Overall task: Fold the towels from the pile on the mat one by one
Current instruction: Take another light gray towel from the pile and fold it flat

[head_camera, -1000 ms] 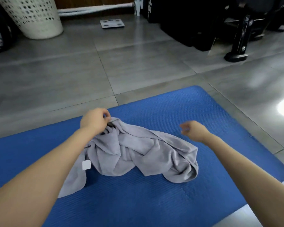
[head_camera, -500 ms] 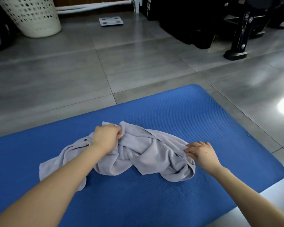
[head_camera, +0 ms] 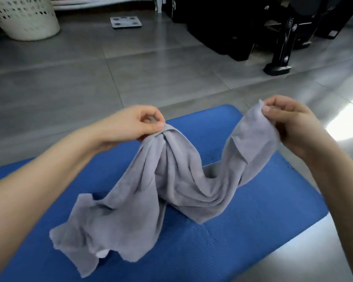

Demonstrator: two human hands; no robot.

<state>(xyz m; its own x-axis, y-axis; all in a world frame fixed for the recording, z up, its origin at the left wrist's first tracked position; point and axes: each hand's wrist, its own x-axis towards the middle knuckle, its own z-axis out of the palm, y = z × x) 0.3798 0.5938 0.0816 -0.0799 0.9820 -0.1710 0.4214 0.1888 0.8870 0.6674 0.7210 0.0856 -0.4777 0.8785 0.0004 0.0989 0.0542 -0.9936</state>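
Observation:
A crumpled grey towel (head_camera: 171,186) hangs in the air above the blue mat (head_camera: 232,241). My left hand (head_camera: 130,125) pinches a bunched part of its upper edge. My right hand (head_camera: 289,123) pinches a corner at the upper right. Between the two hands the cloth sags in a deep fold, and its lower left end trails down onto the mat. A small white label shows at the bottom edge. No other towel is in sight.
Grey floor tiles (head_camera: 151,78) surround the mat. A white perforated laundry basket (head_camera: 22,17) stands at the far left, a bathroom scale (head_camera: 125,22) lies behind, and black gym equipment (head_camera: 273,33) fills the far right.
Both hands took hold of the towel and raised it off the mat. The right hand went from resting on the cloth's right side to pinching a corner up high.

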